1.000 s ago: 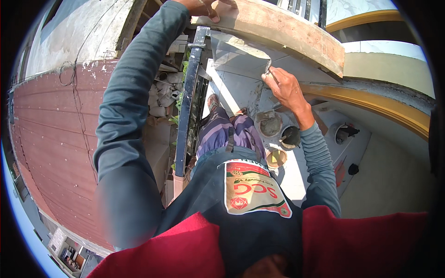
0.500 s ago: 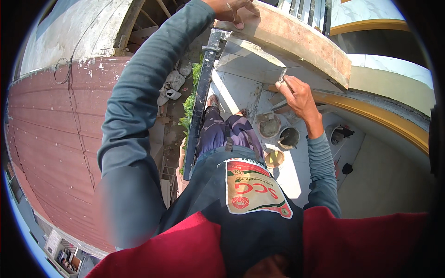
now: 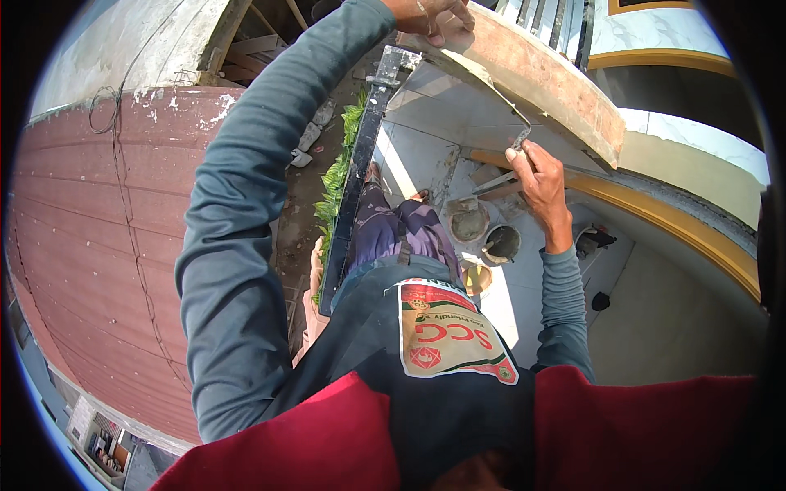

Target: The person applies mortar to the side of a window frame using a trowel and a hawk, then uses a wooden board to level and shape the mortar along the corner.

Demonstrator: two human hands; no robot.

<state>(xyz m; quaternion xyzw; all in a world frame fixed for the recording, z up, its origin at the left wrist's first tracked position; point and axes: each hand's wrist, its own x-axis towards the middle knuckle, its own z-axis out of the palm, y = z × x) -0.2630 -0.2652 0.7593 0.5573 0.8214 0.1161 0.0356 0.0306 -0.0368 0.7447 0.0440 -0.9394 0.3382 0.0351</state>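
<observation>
In my closed right hand (image 3: 540, 180) is the handle of a trowel (image 3: 485, 77), whose narrow blade carries pale mortar. That blade lies along the near lower edge of a long, mortar-stained board (image 3: 540, 69), seen almost edge-on; I cannot tell whether it touches. At the upper edge of the picture, my left hand (image 3: 434, 18) is bent over the board's left end with its fingers curled onto it. Part of that hand is cut off. Just below stands the top of a black, mortar-spattered metal rail (image 3: 370, 135).
Below on the tiled floor are several buckets: one of grey mix (image 3: 468, 222), a dark-filled one (image 3: 501, 244), and a yellowish one (image 3: 477, 280). Green leaves (image 3: 334, 192) line the rail. A red-brown metal sheet (image 3: 98, 229) spans the left; a yellow curved trim (image 3: 671, 214) runs right.
The trowel blade has turned from showing its flat side to nearly edge-on and moved up closer to the board's lower edge. My left hand stays on the board. The whole view has shifted slightly.
</observation>
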